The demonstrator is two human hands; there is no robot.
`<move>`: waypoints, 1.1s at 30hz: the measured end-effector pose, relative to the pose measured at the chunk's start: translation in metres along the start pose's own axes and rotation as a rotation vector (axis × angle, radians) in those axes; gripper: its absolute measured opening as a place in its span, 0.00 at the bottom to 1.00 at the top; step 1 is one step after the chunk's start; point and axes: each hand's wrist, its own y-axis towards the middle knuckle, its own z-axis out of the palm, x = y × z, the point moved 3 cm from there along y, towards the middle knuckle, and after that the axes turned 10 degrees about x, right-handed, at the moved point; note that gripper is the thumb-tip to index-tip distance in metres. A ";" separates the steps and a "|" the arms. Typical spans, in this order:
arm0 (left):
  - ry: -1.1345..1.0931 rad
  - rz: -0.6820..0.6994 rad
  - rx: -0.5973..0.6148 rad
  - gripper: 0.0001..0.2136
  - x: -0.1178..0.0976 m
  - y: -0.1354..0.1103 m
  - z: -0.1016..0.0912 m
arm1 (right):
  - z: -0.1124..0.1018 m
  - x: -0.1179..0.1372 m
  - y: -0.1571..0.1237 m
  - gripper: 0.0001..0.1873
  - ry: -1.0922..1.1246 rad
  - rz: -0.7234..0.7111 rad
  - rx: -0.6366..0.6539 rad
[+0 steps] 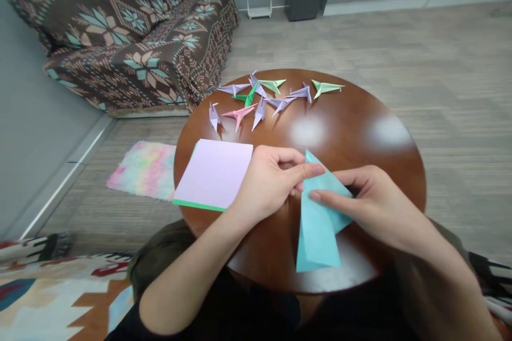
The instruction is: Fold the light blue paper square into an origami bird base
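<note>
A light blue paper (317, 229), partly folded into a long pointed shape, lies on the round brown table (360, 133) in front of me. My left hand (269, 182) pinches its upper left edge between thumb and fingers. My right hand (370, 205) rests on the paper's right side, its index finger pressed along a fold. A stack of square paper sheets (214, 173), lilac on top with a green one beneath, lies just left of my left hand.
Several folded paper figures (264, 97) in lilac, green and pink are spread across the far side of the table. A sofa with a patterned throw (128, 32) stands at the back left. A pastel fluffy mat (144, 169) lies on the floor left of the table.
</note>
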 end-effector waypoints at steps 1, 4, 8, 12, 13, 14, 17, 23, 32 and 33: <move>0.003 -0.004 0.004 0.17 0.000 0.000 0.000 | 0.000 0.000 0.000 0.13 0.001 0.003 0.006; 0.014 -0.010 0.010 0.17 -0.001 0.000 0.000 | 0.000 0.000 0.000 0.13 0.003 0.002 0.014; 0.018 -0.005 0.031 0.17 -0.002 0.000 0.000 | 0.000 -0.001 0.000 0.12 -0.004 0.000 0.022; 0.038 -0.008 0.046 0.18 -0.003 0.000 -0.001 | 0.000 -0.001 0.000 0.13 -0.028 0.000 0.025; 0.039 -0.010 0.048 0.18 -0.003 0.000 -0.001 | -0.001 -0.001 0.000 0.13 -0.031 0.002 0.023; 0.034 -0.012 0.048 0.19 -0.002 0.000 0.000 | -0.001 -0.001 0.000 0.14 -0.030 0.004 0.022; 0.002 -0.011 0.048 0.18 -0.002 0.000 0.001 | 0.000 -0.001 -0.001 0.16 -0.016 0.013 0.022; -0.055 0.042 0.014 0.17 -0.005 0.000 -0.004 | -0.001 -0.002 -0.002 0.16 0.053 0.035 0.036; -0.066 0.083 0.035 0.09 -0.017 -0.007 -0.010 | -0.004 0.001 -0.006 0.18 0.088 0.077 0.127; -0.054 0.077 0.028 0.09 -0.017 -0.008 -0.010 | -0.004 0.001 -0.006 0.18 0.084 0.074 0.130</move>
